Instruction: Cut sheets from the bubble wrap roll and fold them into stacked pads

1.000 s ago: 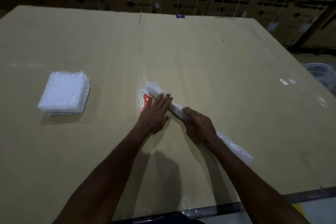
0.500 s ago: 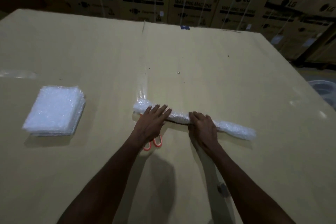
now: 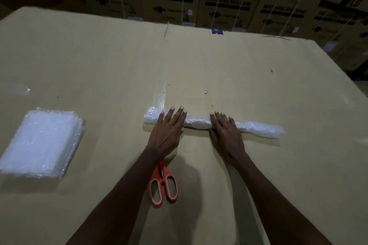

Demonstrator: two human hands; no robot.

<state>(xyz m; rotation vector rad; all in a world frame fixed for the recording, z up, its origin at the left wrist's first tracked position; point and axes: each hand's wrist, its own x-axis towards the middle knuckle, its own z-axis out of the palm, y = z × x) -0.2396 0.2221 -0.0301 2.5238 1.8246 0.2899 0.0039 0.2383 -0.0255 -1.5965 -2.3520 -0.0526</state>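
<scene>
Pressing flat on the bubble wrap roll [image 3: 215, 124] at frame centre, left hand [image 3: 166, 132] and right hand [image 3: 227, 134] apart, fingers straight. Likely handling light, soft, springy, slippery; gripping mid-length advised. Resting on a broad cardboard-covered bench [image 3: 99, 61]; stacked pads [image 3: 42, 142] lying left, scissors [image 3: 163, 184] below, washing-machine cartons [image 3: 169, 0] standing behind.

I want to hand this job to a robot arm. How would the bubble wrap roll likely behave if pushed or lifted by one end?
The bubble wrap roll is a thin cylinder lying flat on the cardboard surface, so a sideways push would probably make it roll. The left hand and right hand both press on it with flat fingers. It looks soft and light, and would probably sag if lifted by one end.
</scene>
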